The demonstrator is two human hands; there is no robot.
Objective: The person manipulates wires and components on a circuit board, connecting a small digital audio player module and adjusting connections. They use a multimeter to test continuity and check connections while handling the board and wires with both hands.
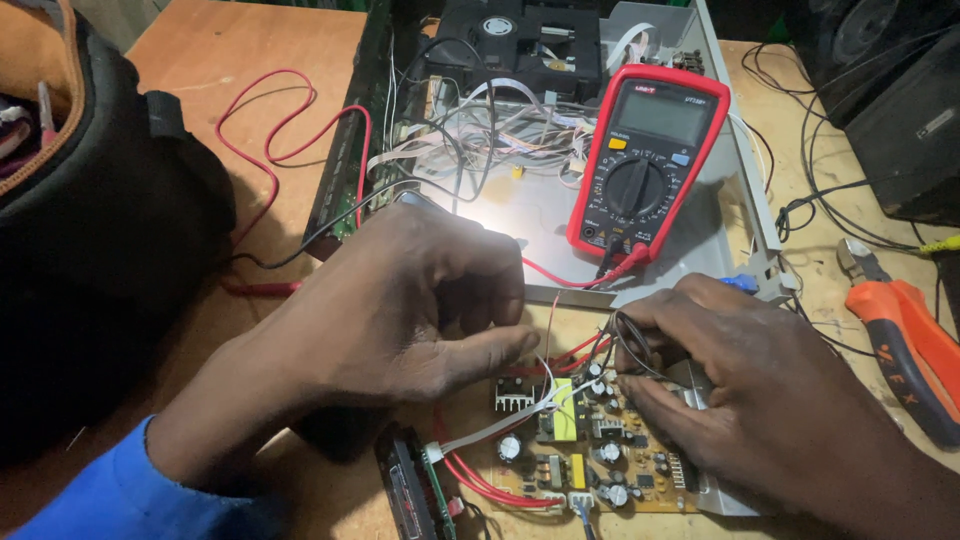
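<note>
One screen and one small label in view.
A red-cased multimeter (645, 165) is lying inside the open grey chassis, its rectangular grey-green screen (664, 112) showing blank near its top edge; a small pale label (937, 123) is sitting on the black box at right.

left hand (400, 310) pinching wire | right hand (740, 390) on circuit board (590, 455) | multimeter (648, 160) behind

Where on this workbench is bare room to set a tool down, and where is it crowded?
Bare wood lies at top left, between the black bag and the red lead. A smaller patch lies beside the orange pliers. Crowded: the circuit board under both hands, and the wire-filled chassis holding the multimeter.
</note>
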